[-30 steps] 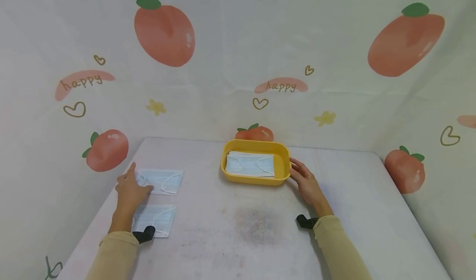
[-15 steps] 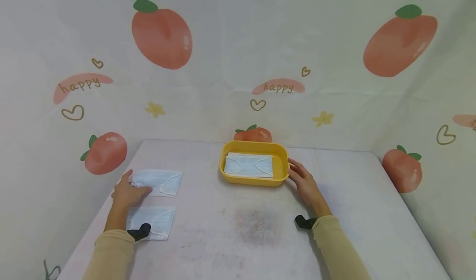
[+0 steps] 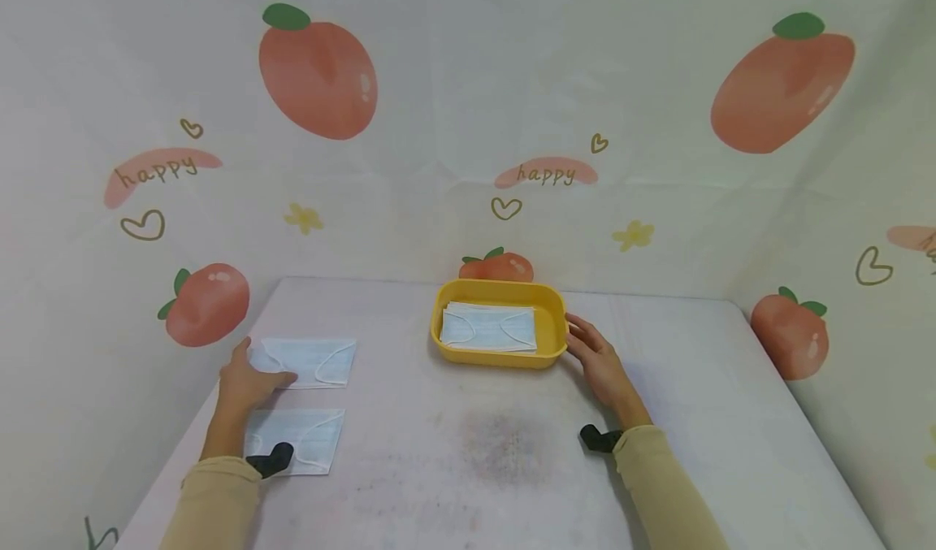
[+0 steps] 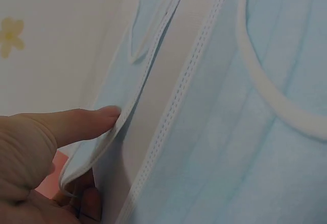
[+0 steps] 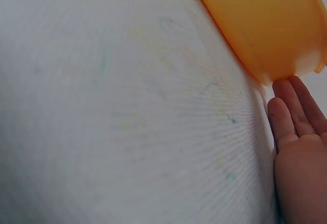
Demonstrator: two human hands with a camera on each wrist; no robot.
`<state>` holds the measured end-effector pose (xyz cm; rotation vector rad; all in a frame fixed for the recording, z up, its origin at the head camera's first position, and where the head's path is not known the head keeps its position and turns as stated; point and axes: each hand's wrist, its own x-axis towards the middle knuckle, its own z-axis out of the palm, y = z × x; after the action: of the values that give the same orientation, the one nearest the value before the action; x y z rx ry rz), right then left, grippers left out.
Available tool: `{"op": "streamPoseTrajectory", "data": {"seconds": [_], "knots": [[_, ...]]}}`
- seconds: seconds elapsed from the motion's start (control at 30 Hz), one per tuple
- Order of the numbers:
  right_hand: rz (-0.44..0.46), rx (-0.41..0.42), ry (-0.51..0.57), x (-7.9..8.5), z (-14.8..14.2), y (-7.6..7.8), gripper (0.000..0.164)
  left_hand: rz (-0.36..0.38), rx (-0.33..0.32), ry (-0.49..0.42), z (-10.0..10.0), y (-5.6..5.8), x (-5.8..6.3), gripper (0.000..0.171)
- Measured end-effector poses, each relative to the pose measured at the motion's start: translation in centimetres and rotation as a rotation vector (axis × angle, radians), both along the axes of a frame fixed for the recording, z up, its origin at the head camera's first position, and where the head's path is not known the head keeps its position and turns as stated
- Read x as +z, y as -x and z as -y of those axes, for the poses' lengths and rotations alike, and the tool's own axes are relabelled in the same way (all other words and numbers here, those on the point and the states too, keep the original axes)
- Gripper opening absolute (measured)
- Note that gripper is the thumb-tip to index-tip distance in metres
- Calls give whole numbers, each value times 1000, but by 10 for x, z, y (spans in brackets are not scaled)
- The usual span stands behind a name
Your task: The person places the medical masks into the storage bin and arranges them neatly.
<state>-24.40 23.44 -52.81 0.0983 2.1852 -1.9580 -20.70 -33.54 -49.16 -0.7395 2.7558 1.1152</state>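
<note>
A light blue face mask (image 3: 307,359) lies flat at the left of the table, with white ear loops on top. My left hand (image 3: 245,382) pinches its left end, the thumb above and fingers tucked beneath, as the left wrist view shows; there the mask's edge (image 4: 76,170) bends up between them. Nearer to me lies a second face mask (image 3: 310,436), partly covered by the left wrist and its black strap mount. At the back centre stands a yellow plastic basket (image 3: 497,359) holding a small stack of face masks (image 3: 490,328). My right hand (image 3: 603,369) touches the basket's right wall with extended fingers.
The pale table (image 3: 409,452) carries a dark smudge in front of the basket. A white curtain (image 3: 439,87) printed with peaches and hearts rises right behind the basket and along both sides.
My left hand has closed from spread fingers to a pinch on the far mask's left end, shifting slightly left. The right hand stays at the basket. The head view has shifted a little.
</note>
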Motion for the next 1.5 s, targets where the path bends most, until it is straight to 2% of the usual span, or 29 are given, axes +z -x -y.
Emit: {"op": "streamPoseTrajectory", "data": {"seconds": [0.13,0.4,0.67,0.87,1.03,1.23,1.5], "knots": [[1,-1,17,0,1,0,56,28,1,-46,3,1,3,112],[-13,0,31,-1,0,0,57,73,-9,-137,6,0,11,88],[-14,2,16,-2,-1,-1,58,96,-78,-297,3,0,19,79],[-20,1,13,-2,-1,-1,58,28,-132,-386,0,2,22,70],[-13,-6,-4,-4,-2,2,57,-31,-168,-408,-3,0,30,69],[5,-7,-7,-1,-1,2,56,-104,-195,-452,-7,1,45,70],[16,4,-28,-2,-1,3,58,-181,-223,-522,-21,3,68,74]]}}
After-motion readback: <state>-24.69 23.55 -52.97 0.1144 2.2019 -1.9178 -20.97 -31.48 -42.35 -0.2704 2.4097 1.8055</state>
